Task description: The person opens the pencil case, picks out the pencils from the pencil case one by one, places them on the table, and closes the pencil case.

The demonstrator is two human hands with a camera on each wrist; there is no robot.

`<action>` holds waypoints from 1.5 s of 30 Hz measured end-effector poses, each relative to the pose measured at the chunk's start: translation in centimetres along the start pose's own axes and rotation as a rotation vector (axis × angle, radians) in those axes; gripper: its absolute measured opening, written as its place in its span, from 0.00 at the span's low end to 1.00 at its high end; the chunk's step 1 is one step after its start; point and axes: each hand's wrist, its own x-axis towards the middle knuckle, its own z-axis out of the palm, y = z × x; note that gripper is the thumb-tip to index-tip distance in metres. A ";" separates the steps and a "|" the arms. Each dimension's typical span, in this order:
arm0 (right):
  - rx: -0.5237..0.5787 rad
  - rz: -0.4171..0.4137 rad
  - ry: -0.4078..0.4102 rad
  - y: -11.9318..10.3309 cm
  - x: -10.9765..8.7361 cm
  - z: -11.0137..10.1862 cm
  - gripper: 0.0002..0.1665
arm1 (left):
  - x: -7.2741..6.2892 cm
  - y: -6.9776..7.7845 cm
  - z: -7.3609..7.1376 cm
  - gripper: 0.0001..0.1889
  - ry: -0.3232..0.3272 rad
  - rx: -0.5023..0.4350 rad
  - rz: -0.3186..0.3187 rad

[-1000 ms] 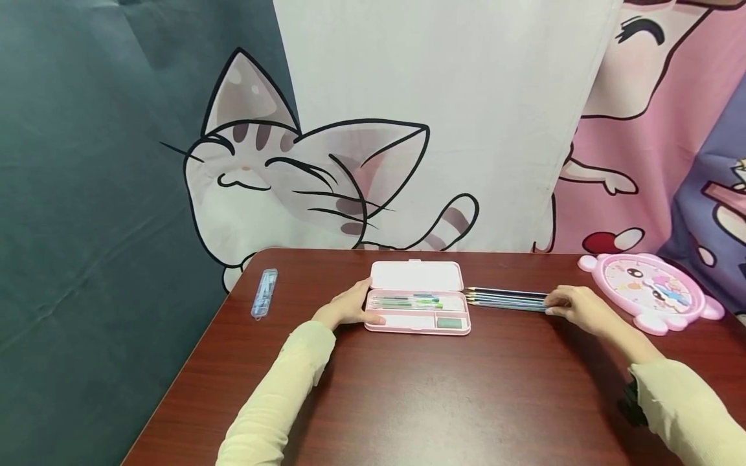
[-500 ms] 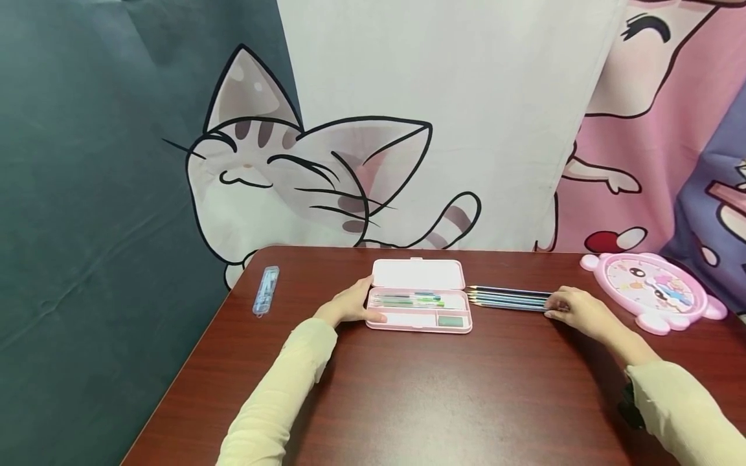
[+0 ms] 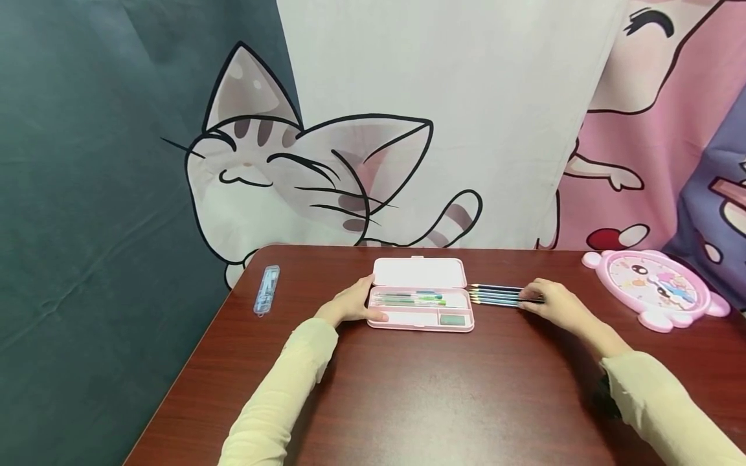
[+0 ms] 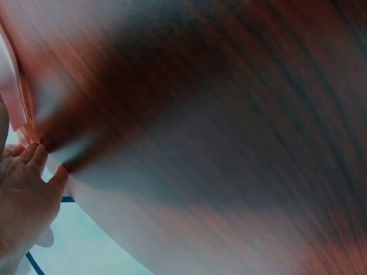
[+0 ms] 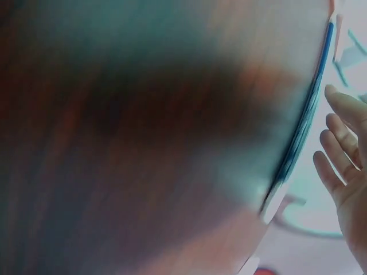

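Note:
A pink pencil case [image 3: 419, 272] lies with its lid folded back, several slim pens [image 3: 408, 300] in its long compartment and a grey-green eraser [image 3: 452, 320] at front right. My left hand [image 3: 348, 303] grips the case's left end, thumb over the front corner, fingers along the side. Several blue pencils [image 3: 495, 296] lie side by side against the case's right side, sharpened tips leftward. Above their right ends is my right hand [image 3: 556, 304], fingers bent loosely. The right wrist view shows the right fingertips [image 5: 328, 90] spread, with a gap between them and the pencils [image 5: 304, 120].
A narrow see-through blue case [image 3: 267, 290] lies at the table's left side. On the far right sits a pink animal-shaped clock [image 3: 649, 285]. Behind the brown table [image 3: 443, 395] hangs a cloth with cartoon cats [image 3: 291, 168].
My right hand has moved left along the pencils, from beyond their right ends to over them. My left hand stays at the case; the pencils look unmoved.

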 end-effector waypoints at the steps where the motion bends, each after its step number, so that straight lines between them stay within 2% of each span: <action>1: 0.026 -0.012 0.009 -0.5 0.5 0.4 0.08 | 0.0 0.0 0.0 0.55 0.002 0.000 -0.001; 5: 0.123 -0.046 0.003 -2.8 2.2 2.0 0.08 | 0.0 0.0 0.1 0.55 0.003 0.004 -0.013; 11: 0.224 -0.058 -0.078 -6.1 4.1 3.9 0.07 | 0.1 -0.1 0.1 0.55 -0.001 0.001 -0.008; 16: 0.237 -0.046 -0.164 -8.1 5.3 4.7 0.06 | -0.1 0.0 -0.1 0.55 0.001 -0.019 -0.002; 20: 0.222 -0.035 -0.252 -8.9 5.9 5.2 0.05 | -0.1 -0.1 0.0 0.57 0.009 -0.028 0.023; 23: 0.207 -0.051 -0.287 -9.2 6.0 5.4 0.04 | -0.2 -0.1 0.1 0.57 0.012 -0.037 0.025; 35: 0.235 -0.074 -0.214 -8.8 5.7 5.5 0.03 | 0.0 -0.1 0.2 0.55 0.002 -0.012 -0.013; 45: 0.176 -0.121 -0.079 -6.3 3.9 3.8 0.05 | -0.2 0.2 0.0 0.56 -0.007 -0.016 -0.024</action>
